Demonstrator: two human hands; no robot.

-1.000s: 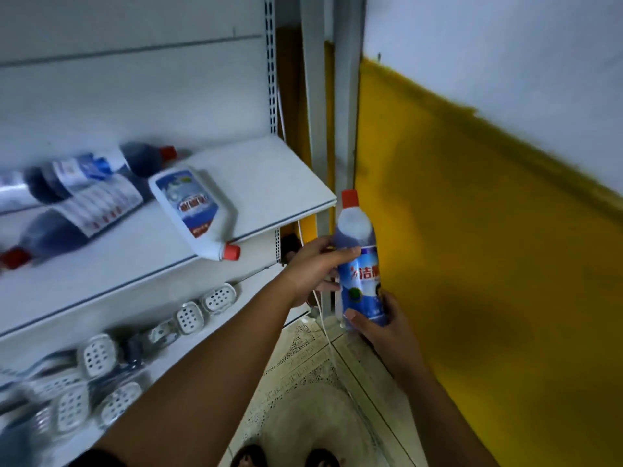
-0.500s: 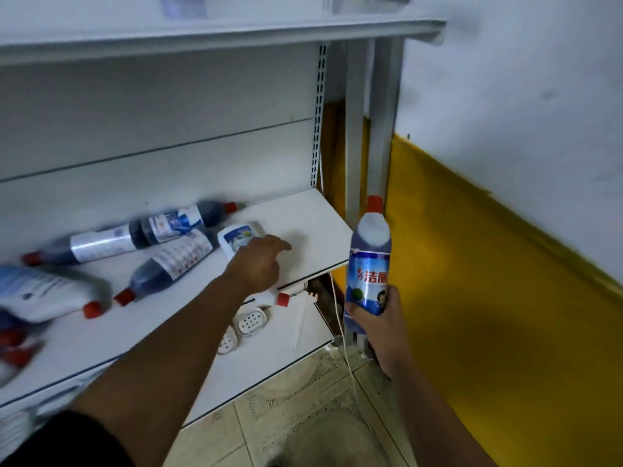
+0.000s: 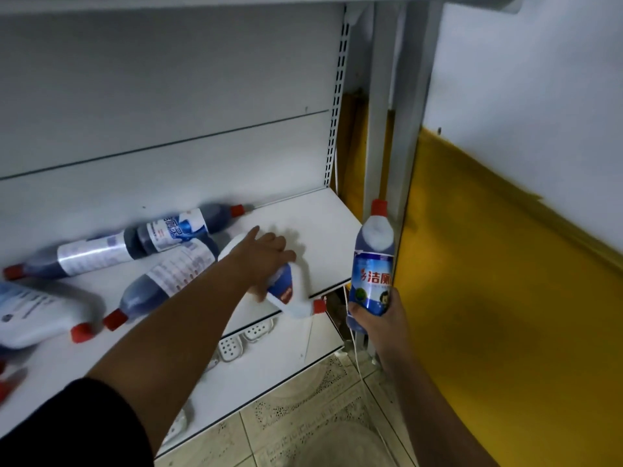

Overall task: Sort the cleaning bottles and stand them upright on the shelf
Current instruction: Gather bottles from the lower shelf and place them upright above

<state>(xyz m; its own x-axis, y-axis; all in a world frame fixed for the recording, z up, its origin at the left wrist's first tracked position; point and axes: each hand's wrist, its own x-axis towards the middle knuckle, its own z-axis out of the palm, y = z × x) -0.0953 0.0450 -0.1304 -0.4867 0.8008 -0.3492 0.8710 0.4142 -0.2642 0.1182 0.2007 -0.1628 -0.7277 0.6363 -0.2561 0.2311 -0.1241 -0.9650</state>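
White shelf: our left hand spreads over a toppled white bottle, cap frontward; right hand grips blue bottle upright.

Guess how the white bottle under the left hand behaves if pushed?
The white bottle looks flat-bodied and lies on its side, so it probably slides rather than rolls. Its red cap overhangs the shelf edge; a forward push could tip it off.
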